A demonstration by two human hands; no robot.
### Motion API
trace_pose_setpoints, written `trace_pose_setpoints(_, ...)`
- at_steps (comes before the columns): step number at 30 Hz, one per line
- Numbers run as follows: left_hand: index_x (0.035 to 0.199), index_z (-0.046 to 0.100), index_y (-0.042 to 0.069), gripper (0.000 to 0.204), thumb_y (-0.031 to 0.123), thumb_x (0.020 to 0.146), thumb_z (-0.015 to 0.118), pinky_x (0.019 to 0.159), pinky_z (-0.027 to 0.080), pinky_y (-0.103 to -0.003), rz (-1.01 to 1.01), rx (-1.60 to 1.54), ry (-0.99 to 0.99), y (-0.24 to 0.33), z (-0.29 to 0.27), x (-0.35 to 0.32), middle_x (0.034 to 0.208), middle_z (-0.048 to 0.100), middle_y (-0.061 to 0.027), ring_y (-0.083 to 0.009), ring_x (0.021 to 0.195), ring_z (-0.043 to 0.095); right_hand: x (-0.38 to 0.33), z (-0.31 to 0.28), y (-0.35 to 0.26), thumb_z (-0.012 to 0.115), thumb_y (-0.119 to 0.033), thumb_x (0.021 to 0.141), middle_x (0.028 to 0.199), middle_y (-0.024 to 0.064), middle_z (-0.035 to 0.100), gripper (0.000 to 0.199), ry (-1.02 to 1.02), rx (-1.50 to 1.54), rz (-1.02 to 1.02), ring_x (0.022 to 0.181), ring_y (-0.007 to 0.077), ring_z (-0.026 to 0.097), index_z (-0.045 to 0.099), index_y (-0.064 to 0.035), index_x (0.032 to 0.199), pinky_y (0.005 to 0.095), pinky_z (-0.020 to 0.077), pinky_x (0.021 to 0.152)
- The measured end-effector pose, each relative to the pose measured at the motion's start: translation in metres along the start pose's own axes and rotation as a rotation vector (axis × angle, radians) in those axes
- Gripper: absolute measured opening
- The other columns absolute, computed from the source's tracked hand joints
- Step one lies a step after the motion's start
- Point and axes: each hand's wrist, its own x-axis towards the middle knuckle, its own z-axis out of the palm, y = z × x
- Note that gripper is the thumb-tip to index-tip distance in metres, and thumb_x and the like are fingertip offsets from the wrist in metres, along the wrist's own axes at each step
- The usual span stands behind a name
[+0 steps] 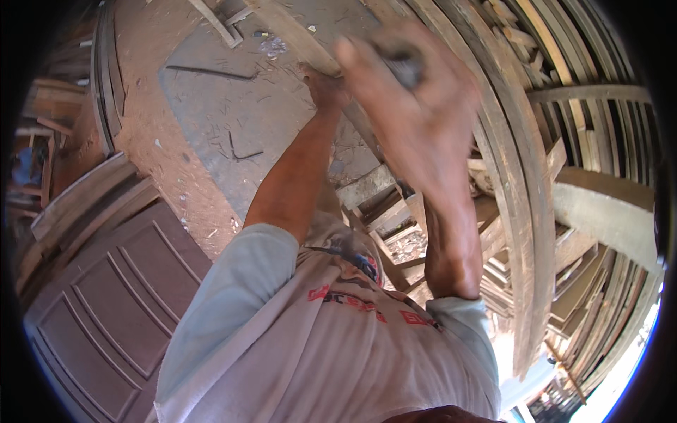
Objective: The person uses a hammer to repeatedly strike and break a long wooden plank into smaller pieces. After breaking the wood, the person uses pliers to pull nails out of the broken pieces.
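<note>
My left arm reaches forward, and my left hand (328, 88) is wrapped over a long wooden plank (289, 35) that slants from the top of the view toward my body. Part of that hand is hidden behind my right hand. Close to the camera, my right hand (423, 106) is raised above the plank with its fingers curled. A dark, rounded thing (403, 67) shows inside the curl; motion blur keeps me from telling what it is.
Bent metal rods (211, 71) and scattered nail-like bits lie on a grey sheet (204, 99) at left. A brown panelled door (106, 303) stands lower left. Long timber boards (511, 141) curve along the right, with stacked lumber (599, 134) beyond.
</note>
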Motion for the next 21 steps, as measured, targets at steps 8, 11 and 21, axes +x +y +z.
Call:
trace_pose_setpoints(8,0.159,0.009,-0.001,0.116,0.035,0.078,0.084,0.104,0.052,-0.048,-0.028,-0.081,0.021,0.014,0.012,-0.02,0.139,0.043,-0.0332,-0.0453,0.124,0.057,-0.007,-0.012,0.006,0.068,-0.021,0.101,0.059,0.0018,0.055,0.025,0.04,0.164,-0.073,0.047,0.0055,0.047,0.058,-0.0077,0.083,0.0242,0.04,0.043)
trace_pose_setpoints(11,0.159,0.003,-0.002,0.12,0.039,0.08,0.083,0.104,0.053,-0.049,-0.015,-0.016,-0.018,0.01,0.01,-0.017,0.143,0.039,-0.0329,-0.0447,0.124,0.058,0.04,0.011,0.02,0.07,-0.019,0.1,0.063,0.0015,0.055,0.012,0.11,-0.132,0.152,0.051,0.0052,0.049,0.066,-0.0073,0.098,0.0237,0.0433,0.047)
trace_pose_setpoints(21,0.153,0.005,-0.008,0.12,0.032,0.076,0.088,0.108,0.05,-0.05,-0.034,0.049,0.001,0.017,0.003,-0.003,0.135,0.043,-0.0368,-0.0471,0.125,0.056,-0.059,-0.087,0.028,0.063,-0.017,0.104,0.067,0.0092,0.056,0.023,0.051,0.653,-0.192,0.045,0.0118,0.048,0.054,-0.0018,0.09,0.0293,0.0412,0.038)
